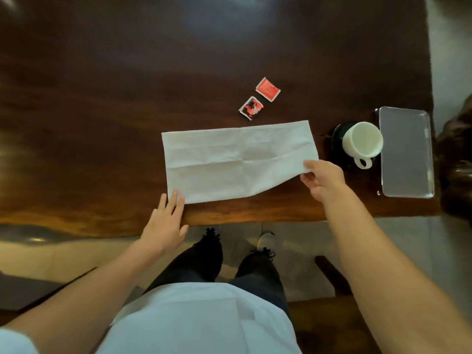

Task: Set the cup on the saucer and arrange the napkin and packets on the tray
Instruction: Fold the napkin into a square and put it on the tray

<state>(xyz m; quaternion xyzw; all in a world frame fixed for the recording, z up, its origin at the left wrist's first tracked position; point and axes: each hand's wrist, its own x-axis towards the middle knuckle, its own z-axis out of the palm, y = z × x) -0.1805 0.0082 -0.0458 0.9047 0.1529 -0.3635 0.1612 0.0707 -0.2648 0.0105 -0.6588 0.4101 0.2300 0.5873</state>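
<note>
A white paper napkin [237, 160] lies spread out on the dark wooden table. My right hand [323, 180] pinches its near right corner and lifts it slightly. My left hand [166, 223] lies flat with fingers apart, fingertips pressing the napkin's near left corner. Two red packets [267, 89] [251, 108] lie just beyond the napkin. A white cup [362, 141] stands on a dark saucer [337, 144] to the right. A shiny metal tray [406, 152] sits at the table's right end, beside the cup.
The table's near edge [229, 221] runs right under my hands. A dark carved wooden object [457, 159] stands past the table's right end. My legs and shoes are below, over a light floor, with a wooden bench [332, 315] behind.
</note>
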